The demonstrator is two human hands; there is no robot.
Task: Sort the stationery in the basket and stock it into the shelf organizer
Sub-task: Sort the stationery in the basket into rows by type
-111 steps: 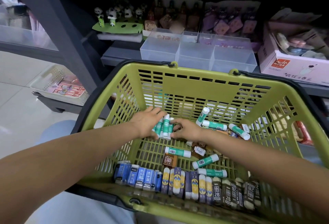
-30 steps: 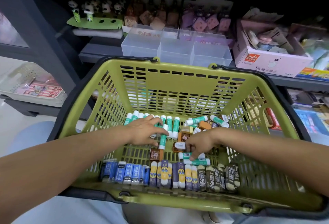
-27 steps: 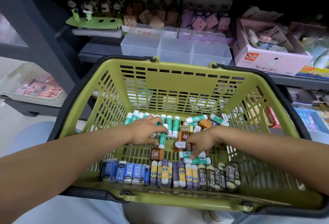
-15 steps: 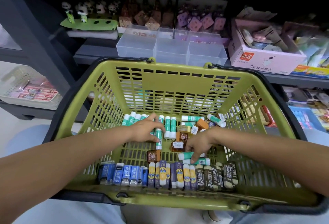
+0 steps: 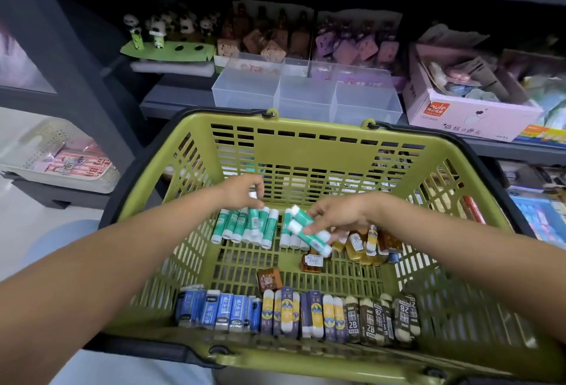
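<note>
An olive-green basket [image 5: 315,152] holds the stationery. Several green-and-white glue sticks [image 5: 245,227] lie side by side at its far middle. My left hand [image 5: 243,190] hovers over that row, fingertips on the top of one stick. My right hand [image 5: 337,216] holds two glue sticks [image 5: 307,231] above the row's right end. Amber and brown small items [image 5: 364,242] lie under my right wrist. Along the near wall stand blue, yellow-and-navy and dark 2B erasers [image 5: 294,312]. The clear three-compartment organizer [image 5: 306,95] sits on the shelf behind the basket.
A pink open carton [image 5: 465,115] stands right of the organizer. Panda figures [image 5: 159,32] and hanging charms fill the shelf back. A white perforated tray [image 5: 55,158] sits low at left. Two brown erasers [image 5: 269,279] lie loose mid-basket.
My right hand picked two glue sticks off the basket floor near the erasers and lifted them toward the row. My left hand shifted to the row's far end. More sticks now lie lined up.
</note>
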